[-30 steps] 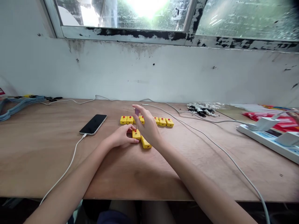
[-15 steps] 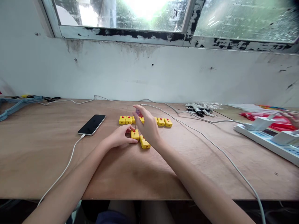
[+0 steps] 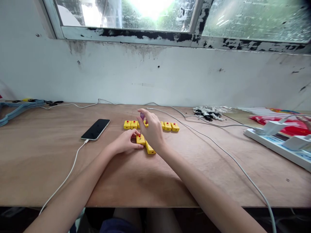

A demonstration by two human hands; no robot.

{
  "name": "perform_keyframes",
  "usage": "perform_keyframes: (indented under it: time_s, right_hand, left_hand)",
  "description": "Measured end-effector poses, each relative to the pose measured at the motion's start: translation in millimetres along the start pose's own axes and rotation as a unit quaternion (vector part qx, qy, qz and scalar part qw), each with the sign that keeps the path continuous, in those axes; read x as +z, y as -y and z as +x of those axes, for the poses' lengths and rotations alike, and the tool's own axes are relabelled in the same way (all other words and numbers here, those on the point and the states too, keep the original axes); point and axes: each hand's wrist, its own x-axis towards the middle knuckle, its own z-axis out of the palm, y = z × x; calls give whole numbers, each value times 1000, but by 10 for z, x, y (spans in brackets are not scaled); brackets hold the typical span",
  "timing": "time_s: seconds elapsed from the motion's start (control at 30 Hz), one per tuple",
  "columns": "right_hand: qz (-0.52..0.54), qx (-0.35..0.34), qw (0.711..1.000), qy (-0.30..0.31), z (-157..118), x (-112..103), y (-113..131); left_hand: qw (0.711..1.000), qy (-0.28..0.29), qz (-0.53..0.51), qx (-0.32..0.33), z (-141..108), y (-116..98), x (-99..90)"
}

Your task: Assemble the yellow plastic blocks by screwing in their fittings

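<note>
My left hand [image 3: 126,140] pinches a small yellow block with a red button [image 3: 140,139] against the wooden table. My right hand [image 3: 152,129] is closed on the purple handle of a screwdriver [image 3: 142,115], whose thin shaft points down at the top of that block. A second yellow block [image 3: 150,148] lies just right of the held one, partly behind my right hand. Farther back runs a row of similar yellow blocks [image 3: 167,126], its middle hidden by my right hand.
A phone [image 3: 95,129] on a charging cable lies left. To the right are a white power strip [image 3: 279,144], a long white cable [image 3: 228,154], a black-and-white pile [image 3: 210,113] and red packets [image 3: 291,130], with another person's hand at the right edge.
My right hand has shifted slightly on the screwdriver handle, which shows more between the fingers. The left hand and the held block stay in place.
</note>
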Motion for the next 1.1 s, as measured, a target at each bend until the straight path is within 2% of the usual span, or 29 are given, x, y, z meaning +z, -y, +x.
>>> perform_keyframes:
  time_s: [0.13,0.3,0.37,0.47,0.67,0.93,1.0,1.1]
  right_hand:
    - [24,49,998,1,-2,-41,-57]
    - [141,77,985,69,0,-160,-93]
    - [160,92,980,69,5,-184,-83]
    - [99,98,989,46,2,-180,-47]
    - [0,56,998,6,-34,-115,15]
    - [-87,95,991,-33,-55,-114,19]
    - [-85,90,992,-20,-51,-129,-8]
    - [-18,96,994,42,-37,-176,-73]
  left_hand:
    - [1000,-8,-16,-16,0,-8,2]
    - [999,-3,-20,-31,-14,-45,2]
    - [999,-2,-23,-32,-16,-41,2]
    - [999,0,-21,-31,-17,-32,-2]
    - [1000,-4,-6,-20,-32,-81,-8]
    - [999,0,-41,-31,-6,-25,-2]
    - [998,0,-45,-36,1,-13,-4]
    - [998,0,-45,-41,4,-13,-3]
